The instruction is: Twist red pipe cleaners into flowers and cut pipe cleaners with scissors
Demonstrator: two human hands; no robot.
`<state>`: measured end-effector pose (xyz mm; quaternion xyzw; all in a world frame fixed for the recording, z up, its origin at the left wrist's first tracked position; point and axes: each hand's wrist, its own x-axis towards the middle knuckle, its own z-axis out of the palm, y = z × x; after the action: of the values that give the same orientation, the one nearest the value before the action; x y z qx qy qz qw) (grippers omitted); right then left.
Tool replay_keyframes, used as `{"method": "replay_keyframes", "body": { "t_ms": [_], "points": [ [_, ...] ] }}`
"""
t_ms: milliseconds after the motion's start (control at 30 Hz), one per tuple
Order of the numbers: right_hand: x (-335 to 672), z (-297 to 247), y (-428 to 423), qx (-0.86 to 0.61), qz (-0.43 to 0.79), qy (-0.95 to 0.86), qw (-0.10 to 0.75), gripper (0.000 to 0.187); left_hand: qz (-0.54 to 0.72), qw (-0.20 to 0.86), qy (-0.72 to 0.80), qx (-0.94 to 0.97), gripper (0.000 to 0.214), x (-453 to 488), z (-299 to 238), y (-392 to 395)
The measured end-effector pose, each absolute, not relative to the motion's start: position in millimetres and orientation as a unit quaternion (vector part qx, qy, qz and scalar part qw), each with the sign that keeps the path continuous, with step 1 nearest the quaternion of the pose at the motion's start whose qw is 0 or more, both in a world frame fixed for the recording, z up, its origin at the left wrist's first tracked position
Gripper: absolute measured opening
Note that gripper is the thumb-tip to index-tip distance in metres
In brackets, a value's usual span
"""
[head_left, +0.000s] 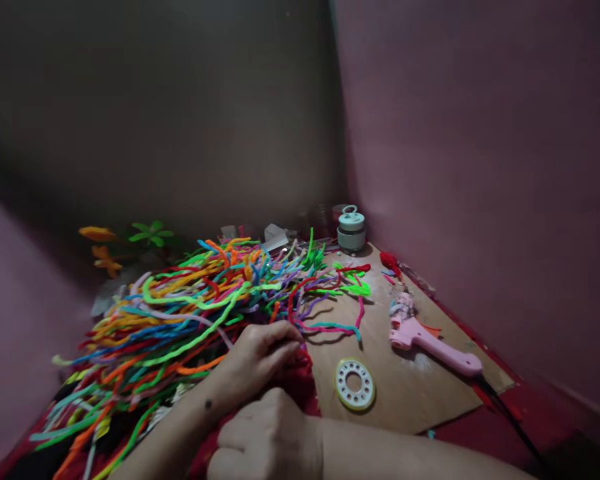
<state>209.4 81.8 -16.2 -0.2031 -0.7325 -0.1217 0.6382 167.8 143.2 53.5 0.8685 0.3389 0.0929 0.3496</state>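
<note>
My left hand (266,355) reaches in from the lower left with its fingers bent together beside a bit of red and purple fuzzy material; I cannot make out what is between the fingertips. Just below and nearer to me, my right hand (275,433) is closed, its knuckles up, and whatever it may hold is hidden. Against the left hand and forearm lies a big heap of multicoloured pipe cleaners (190,320). A few loose ones, including a pink and teal pipe cleaner (330,327), stretch onto the wooden board (395,407) past the left fingertips.
On the board lie a round white tape spool (355,385) with a yellowish rim and a pink hot glue gun (437,347) with a black cord. A lidded jar (351,230) stands at the back corner. Orange and green flower shapes (151,233) are at the far left. Walls close in behind and right.
</note>
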Motion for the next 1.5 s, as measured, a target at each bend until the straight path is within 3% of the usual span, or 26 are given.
{"method": "replay_keyframes", "body": {
  "t_ms": [200, 467, 567, 1100, 1500],
  "points": [
    [218.2, -11.8, 70.4, -0.256, -0.034, -0.788, 0.559, 0.029, 0.163, 0.334, 0.460, 0.806, 0.027, 97.2, 53.7, 127.7],
    [221.6, -20.9, 67.3, -0.321, -0.034, -0.820, 0.472, 0.026, 0.317, 0.120, 0.534, 0.775, 0.028, 41.6, 95.0, 166.8],
    [220.4, -21.7, 66.3, -0.325, -0.036, -0.822, 0.467, 0.027, 0.302, 0.052, 0.537, 0.786, 0.030, 43.2, 101.3, 180.4],
    [224.7, -19.6, 65.8, -0.333, -0.024, -0.817, 0.470, 0.028, 0.173, -0.021, 0.532, 0.829, 0.022, 104.9, 93.9, 207.3],
    [227.7, -13.5, 63.6, -0.326, 0.044, -0.801, 0.500, 0.027, 0.235, -0.048, 0.598, 0.765, 0.027, 58.7, 125.8, 220.8]
  ]
}}
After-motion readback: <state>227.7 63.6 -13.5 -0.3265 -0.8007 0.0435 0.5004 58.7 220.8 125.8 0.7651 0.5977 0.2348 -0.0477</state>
